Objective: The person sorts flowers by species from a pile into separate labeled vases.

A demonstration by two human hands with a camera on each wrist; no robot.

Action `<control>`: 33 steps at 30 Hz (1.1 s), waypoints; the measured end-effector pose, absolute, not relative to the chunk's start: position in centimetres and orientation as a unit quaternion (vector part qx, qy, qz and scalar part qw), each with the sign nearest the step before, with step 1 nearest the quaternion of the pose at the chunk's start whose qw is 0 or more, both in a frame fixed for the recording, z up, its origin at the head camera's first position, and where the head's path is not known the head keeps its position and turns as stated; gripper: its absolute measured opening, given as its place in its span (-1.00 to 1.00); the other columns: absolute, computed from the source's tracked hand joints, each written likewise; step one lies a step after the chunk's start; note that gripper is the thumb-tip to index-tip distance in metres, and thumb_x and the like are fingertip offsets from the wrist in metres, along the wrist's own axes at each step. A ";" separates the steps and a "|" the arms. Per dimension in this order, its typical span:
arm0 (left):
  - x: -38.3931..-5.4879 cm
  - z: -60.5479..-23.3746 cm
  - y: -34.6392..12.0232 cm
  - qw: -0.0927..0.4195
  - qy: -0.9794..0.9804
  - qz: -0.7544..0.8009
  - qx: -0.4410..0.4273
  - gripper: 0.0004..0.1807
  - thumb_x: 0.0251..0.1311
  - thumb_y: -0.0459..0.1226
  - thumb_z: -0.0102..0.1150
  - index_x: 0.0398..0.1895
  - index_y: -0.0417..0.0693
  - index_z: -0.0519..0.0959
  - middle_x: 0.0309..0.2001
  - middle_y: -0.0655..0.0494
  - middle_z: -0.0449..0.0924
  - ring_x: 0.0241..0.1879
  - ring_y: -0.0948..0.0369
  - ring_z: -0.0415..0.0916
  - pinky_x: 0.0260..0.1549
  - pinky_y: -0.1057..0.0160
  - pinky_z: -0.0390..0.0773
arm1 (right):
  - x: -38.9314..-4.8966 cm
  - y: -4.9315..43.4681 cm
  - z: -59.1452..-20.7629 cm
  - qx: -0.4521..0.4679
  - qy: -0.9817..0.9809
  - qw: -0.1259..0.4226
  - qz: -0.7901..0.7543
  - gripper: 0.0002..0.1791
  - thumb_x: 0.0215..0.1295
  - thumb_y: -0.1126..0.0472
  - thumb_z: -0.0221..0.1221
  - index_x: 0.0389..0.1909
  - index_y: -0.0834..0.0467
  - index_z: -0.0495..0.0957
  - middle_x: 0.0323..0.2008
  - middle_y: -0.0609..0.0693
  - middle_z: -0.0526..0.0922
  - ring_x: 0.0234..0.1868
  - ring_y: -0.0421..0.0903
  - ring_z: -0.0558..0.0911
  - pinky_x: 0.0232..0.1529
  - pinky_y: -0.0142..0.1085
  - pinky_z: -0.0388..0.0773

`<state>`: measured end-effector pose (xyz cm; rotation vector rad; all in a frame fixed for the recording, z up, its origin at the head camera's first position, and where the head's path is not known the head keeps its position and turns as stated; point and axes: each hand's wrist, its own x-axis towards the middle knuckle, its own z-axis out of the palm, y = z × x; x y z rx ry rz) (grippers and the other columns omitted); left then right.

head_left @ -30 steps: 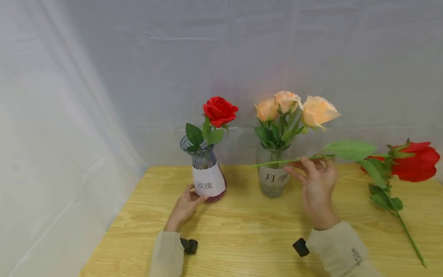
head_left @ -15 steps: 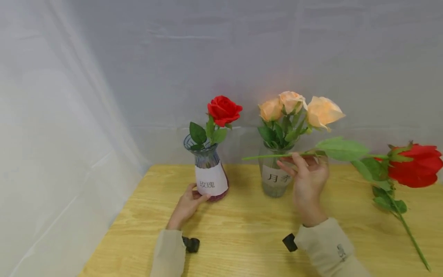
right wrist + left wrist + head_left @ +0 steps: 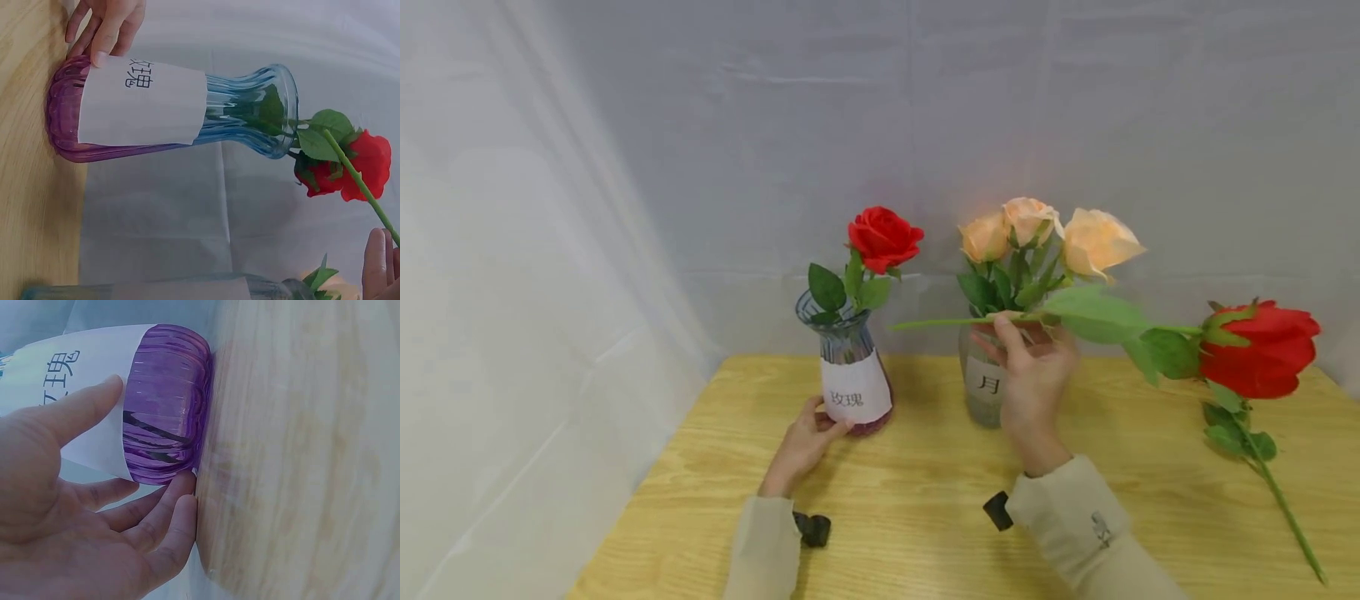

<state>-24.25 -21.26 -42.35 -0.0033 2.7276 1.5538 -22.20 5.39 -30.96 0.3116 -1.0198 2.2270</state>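
My left hand holds the foot of a ribbed blue-to-purple glass vase standing on the table. Its thumb lies at the edge of the white label; the other fingers are at the vase's side. A red rose with green leaves stands in this vase. My right hand pinches the green stem of another red rose, held sideways with its bloom to the right. The bare stem end points left toward the blue-purple vase. In the right wrist view this stem crosses in front of the vase's flower.
Behind my right hand, a clear labelled vase holds several peach roses. One more rose stem with leaves lies on the wooden table at right, its bloom hidden behind the held rose. A pale sheet hangs behind.
My right hand has moved left and slightly up with the rose, so its stem end is nearer the blue-purple vase. My left hand stays at the vase's foot.
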 end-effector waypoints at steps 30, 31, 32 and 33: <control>-24.1 -42.1 -21.1 0.007 0.879 0.476 0.007 -0.29 0.41 -0.22 0.21 0.41 -0.50 0.16 0.19 -0.50 0.47 0.16 -0.25 0.50 0.14 -0.15 0.46 | -26.0 0.7 -29.5 0.166 -0.494 0.293 0.802 -0.84 0.34 0.61 0.11 -0.28 0.30 0.44 -0.35 0.06 0.60 -0.36 -0.14 0.73 -0.19 -0.23 0.70; -24.1 -42.1 -21.1 0.008 0.878 0.478 0.006 -0.29 0.41 -0.22 0.21 0.41 -0.50 0.16 0.19 -0.50 0.47 0.16 -0.25 0.50 0.14 -0.15 0.46 | -26.1 0.6 -29.5 0.164 -0.505 0.289 0.796 -0.85 0.35 0.60 0.11 -0.27 0.31 0.43 -0.34 0.07 0.59 -0.36 -0.16 0.72 -0.20 -0.23 0.70; -24.1 -42.1 -21.1 0.009 0.878 0.478 0.005 -0.29 0.41 -0.22 0.21 0.41 -0.50 0.16 0.18 -0.50 0.47 0.16 -0.25 0.50 0.13 -0.15 0.47 | -26.2 0.5 -29.4 0.162 -0.519 0.286 0.789 -0.86 0.35 0.60 0.11 -0.25 0.33 0.43 -0.32 0.09 0.59 -0.37 -0.18 0.71 -0.20 -0.23 0.70; -24.1 -42.1 -21.0 0.009 0.878 0.479 0.004 -0.29 0.41 -0.22 0.21 0.41 -0.50 0.16 0.19 -0.49 0.47 0.16 -0.25 0.50 0.13 -0.14 0.47 | -26.3 0.4 -29.3 0.161 -0.532 0.280 0.782 -0.87 0.35 0.60 0.11 -0.23 0.35 0.42 -0.30 0.13 0.58 -0.37 -0.18 0.71 -0.21 -0.23 0.70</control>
